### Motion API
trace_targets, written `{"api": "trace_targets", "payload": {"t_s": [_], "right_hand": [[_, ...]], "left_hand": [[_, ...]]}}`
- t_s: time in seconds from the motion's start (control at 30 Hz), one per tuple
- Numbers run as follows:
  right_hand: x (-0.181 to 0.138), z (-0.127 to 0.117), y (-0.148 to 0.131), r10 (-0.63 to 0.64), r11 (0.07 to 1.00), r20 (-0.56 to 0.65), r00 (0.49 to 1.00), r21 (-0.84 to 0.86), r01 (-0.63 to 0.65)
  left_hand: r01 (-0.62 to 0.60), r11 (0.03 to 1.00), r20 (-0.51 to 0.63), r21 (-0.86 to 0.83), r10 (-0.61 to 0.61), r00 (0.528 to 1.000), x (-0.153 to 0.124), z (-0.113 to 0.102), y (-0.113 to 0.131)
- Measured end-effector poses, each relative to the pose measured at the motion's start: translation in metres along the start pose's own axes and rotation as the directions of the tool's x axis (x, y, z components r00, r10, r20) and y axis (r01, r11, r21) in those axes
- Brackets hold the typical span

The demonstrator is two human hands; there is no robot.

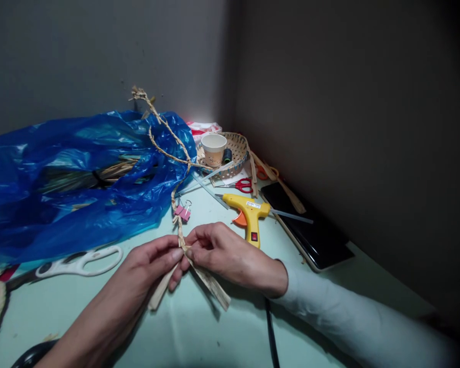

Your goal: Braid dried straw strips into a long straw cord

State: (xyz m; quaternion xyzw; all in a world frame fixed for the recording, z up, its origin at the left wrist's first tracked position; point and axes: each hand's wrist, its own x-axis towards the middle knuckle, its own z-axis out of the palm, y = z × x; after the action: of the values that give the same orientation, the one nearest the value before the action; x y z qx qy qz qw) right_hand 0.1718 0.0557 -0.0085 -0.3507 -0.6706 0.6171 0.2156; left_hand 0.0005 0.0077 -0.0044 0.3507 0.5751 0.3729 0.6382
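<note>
A braid of dry straw-coloured fibre (pixel 180 232) runs up from between my hands toward the blue bag, where it loops. Its loose flat strands (pixel 210 286) fan out below my fingers toward me. With thumb and fingers, my left hand (pixel 149 260) pinches the lower end of the braid from the left. From the right, my right hand (pixel 214 250) pinches the strands at the same spot, its fingertips close to the left ones. Just above them, a pink binder clip (pixel 183 212) sits at the braid.
A blue plastic bag (pixel 80 214) holding dry stalks lies left, with white-handled scissors (pixel 80 261) before it. A yellow glue gun (pixel 249 207) and a black tablet-like device (pixel 310 230) lie right. Behind are red scissors (pixel 243 185) and a woven basket (pixel 239 148) holding a paper cup (pixel 213 148).
</note>
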Motion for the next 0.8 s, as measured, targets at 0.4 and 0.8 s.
{"api": "trace_targets", "payload": {"t_s": [0.4,0.8], "right_hand": [[-0.022,0.002,-0.027,-0.133,0.650,-0.096,0.987,-0.760,0.014],[-0.032,0.050,-0.001,-0.591,0.208,0.140,0.795,-0.925,0.318]], "left_hand": [[-0.093,0.958,-0.101,0.271,0.124,0.987,0.009,-0.006,-0.023],[0.029,0.997,-0.190,-0.064,-0.041,0.981,-0.009,0.011,-0.006]]}}
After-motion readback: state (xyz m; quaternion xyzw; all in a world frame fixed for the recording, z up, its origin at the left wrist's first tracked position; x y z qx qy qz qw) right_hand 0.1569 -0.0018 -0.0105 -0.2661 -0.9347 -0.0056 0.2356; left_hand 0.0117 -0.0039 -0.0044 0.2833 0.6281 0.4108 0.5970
